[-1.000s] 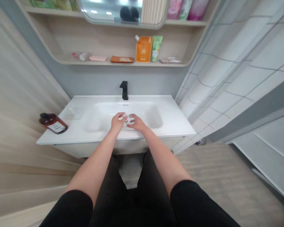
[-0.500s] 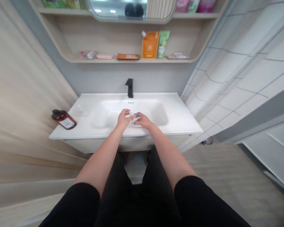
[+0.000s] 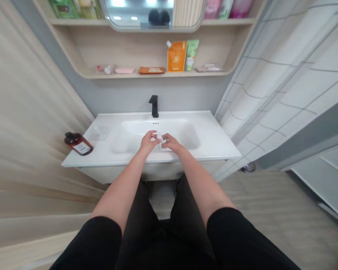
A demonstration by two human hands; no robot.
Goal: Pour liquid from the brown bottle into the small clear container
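Above the front of the white sink basin (image 3: 186,131), both hands are brought close together around a small white and clear item (image 3: 159,138). Its kind is too small and blurred to make out. My left hand (image 3: 148,141) pinches the item between thumb and fingers. From the other side my right hand (image 3: 170,142) curls its fingers round the item; part of it is hidden behind them. Behind the hands stands a black faucet (image 3: 154,106) at the basin's back edge.
A brown bottle with a white label (image 3: 81,147) stands on the counter's left end, near a clear flat dish (image 3: 99,132). Over the sink, a shelf (image 3: 81,71) holds an orange pouch (image 3: 177,56), a green tube (image 3: 191,55) and a pink bar-shaped item (image 3: 125,70).
The view has tilted slightly. Both hands stay over the basin; the white item shows turned a little between the fingers.
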